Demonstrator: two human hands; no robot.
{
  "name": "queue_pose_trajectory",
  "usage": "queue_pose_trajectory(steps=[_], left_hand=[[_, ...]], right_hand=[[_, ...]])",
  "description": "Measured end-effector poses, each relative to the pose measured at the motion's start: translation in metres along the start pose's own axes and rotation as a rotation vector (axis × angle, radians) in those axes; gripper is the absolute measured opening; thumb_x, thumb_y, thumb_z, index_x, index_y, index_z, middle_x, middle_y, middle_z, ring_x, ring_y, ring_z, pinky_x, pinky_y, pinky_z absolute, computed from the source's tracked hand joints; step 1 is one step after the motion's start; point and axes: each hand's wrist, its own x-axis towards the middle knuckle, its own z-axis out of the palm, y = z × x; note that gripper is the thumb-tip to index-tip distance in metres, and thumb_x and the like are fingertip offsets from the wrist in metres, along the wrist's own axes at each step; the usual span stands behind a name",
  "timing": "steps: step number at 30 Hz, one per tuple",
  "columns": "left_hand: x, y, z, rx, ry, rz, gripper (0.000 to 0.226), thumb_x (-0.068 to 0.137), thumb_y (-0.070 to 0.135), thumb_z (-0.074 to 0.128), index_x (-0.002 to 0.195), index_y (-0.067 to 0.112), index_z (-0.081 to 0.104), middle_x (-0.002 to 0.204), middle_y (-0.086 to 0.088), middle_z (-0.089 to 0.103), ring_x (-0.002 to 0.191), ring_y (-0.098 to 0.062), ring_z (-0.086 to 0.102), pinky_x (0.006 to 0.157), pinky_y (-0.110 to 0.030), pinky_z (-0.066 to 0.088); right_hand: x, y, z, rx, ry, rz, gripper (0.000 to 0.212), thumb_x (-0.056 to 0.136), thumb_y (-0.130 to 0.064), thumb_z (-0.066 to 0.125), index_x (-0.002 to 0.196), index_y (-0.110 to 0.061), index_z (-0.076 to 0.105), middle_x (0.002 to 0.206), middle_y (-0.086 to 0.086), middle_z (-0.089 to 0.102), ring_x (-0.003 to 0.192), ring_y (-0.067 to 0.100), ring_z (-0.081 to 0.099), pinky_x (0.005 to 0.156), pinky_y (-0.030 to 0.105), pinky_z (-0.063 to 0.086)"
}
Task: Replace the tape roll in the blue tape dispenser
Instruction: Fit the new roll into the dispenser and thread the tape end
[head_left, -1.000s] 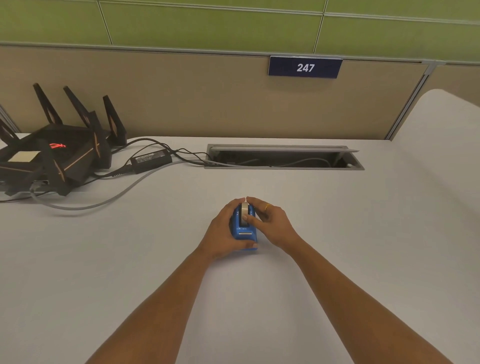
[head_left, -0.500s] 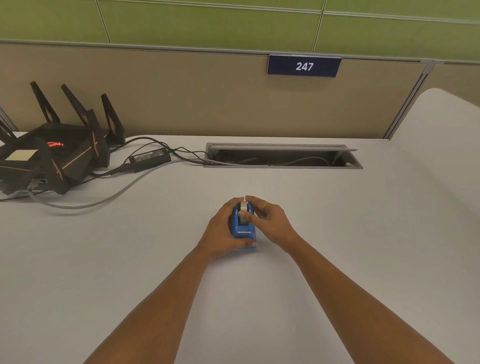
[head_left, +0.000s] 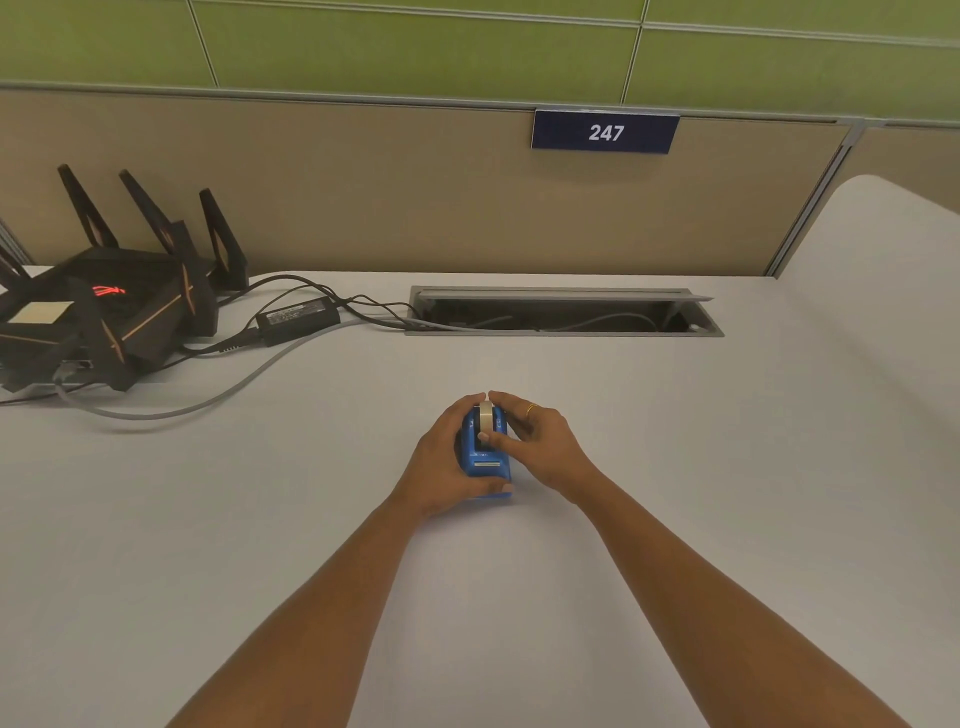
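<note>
The blue tape dispenser (head_left: 485, 466) stands on the white desk (head_left: 675, 467), its cutter end facing me. A pale tape roll (head_left: 485, 415) sits in its slot, edge up. My left hand (head_left: 441, 462) wraps the dispenser's left side, thumb along the front base. My right hand (head_left: 540, 441), with a gold ring, covers the right side; its thumb presses on the front of the roll and its fingertips touch the roll's top. Most of the dispenser's sides are hidden by both hands.
A black router (head_left: 109, 312) with upright antennas sits at the far left, with a power adapter (head_left: 296, 317) and cables (head_left: 208, 400) running to an open cable hatch (head_left: 561, 312) at the desk's back. A partition with a "247" sign (head_left: 605, 132) stands behind.
My right thumb has slid down the front of the tape roll. Both hands and the dispenser stay in the same spot.
</note>
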Motion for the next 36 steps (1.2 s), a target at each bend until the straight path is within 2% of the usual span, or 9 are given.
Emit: queue_pose_trajectory(steps=[3,9,13,17,31,36], left_hand=[[0.0003,0.0003,0.0001,0.008,-0.002,0.002,0.096,0.061,0.012,0.082,0.138,0.013,0.026,0.142,-0.01,0.04,0.125,-0.029,0.045,0.103,-0.049,0.043],[0.0001,-0.0004,-0.0002,0.007,0.005,0.004,0.098,0.058,0.014,0.084,0.137,0.015,0.027,0.14,-0.008,0.042,0.122,-0.027,0.048,0.102,-0.049,0.044],[0.0005,-0.0007,-0.0004,-0.001,0.003,0.005,0.097,0.059,0.013,0.084,0.137,0.014,0.027,0.141,-0.008,0.041,0.123,-0.027,0.047,0.103,-0.048,0.043],[0.0003,-0.0005,0.0007,0.003,0.001,0.006,0.094,0.062,0.011,0.082,0.137,0.012,0.027,0.142,-0.009,0.04,0.125,-0.028,0.045,0.104,-0.048,0.042],[0.0004,-0.0008,0.0005,0.01,0.0,0.004,0.096,0.06,0.013,0.083,0.138,0.014,0.026,0.142,-0.008,0.04,0.125,-0.026,0.045,0.104,-0.047,0.042],[0.0001,-0.0007,0.0008,0.015,0.002,0.004,0.097,0.06,0.014,0.083,0.138,0.014,0.026,0.142,-0.009,0.04,0.125,-0.027,0.045,0.104,-0.048,0.042]], right_hand=[[-0.0004,-0.0002,-0.0006,-0.008,-0.004,0.005,0.057,0.08,-0.02,0.067,0.132,-0.015,0.043,0.136,0.004,0.051,0.12,0.012,0.048,0.09,0.013,0.038],[-0.001,-0.0024,0.0017,-0.002,0.018,0.019,0.06,0.077,-0.029,0.069,0.131,-0.016,0.045,0.134,0.002,0.052,0.121,0.016,0.049,0.091,0.019,0.038],[-0.001,-0.0048,0.0028,0.032,0.038,0.032,0.053,0.082,-0.036,0.061,0.129,-0.017,0.048,0.133,0.002,0.054,0.119,0.014,0.051,0.09,0.016,0.039],[-0.0006,-0.0052,0.0029,0.024,0.056,0.034,0.046,0.086,-0.029,0.057,0.129,-0.016,0.048,0.134,0.004,0.053,0.119,0.014,0.05,0.09,0.016,0.037],[-0.0031,-0.0045,-0.0004,0.021,0.005,0.016,0.056,0.079,-0.018,0.068,0.13,-0.015,0.045,0.134,0.004,0.053,0.115,0.007,0.05,0.091,0.016,0.039],[-0.0041,-0.0065,0.0017,0.01,0.02,0.026,0.06,0.077,-0.027,0.07,0.131,-0.017,0.045,0.134,0.002,0.052,0.118,0.011,0.049,0.092,0.018,0.038]])
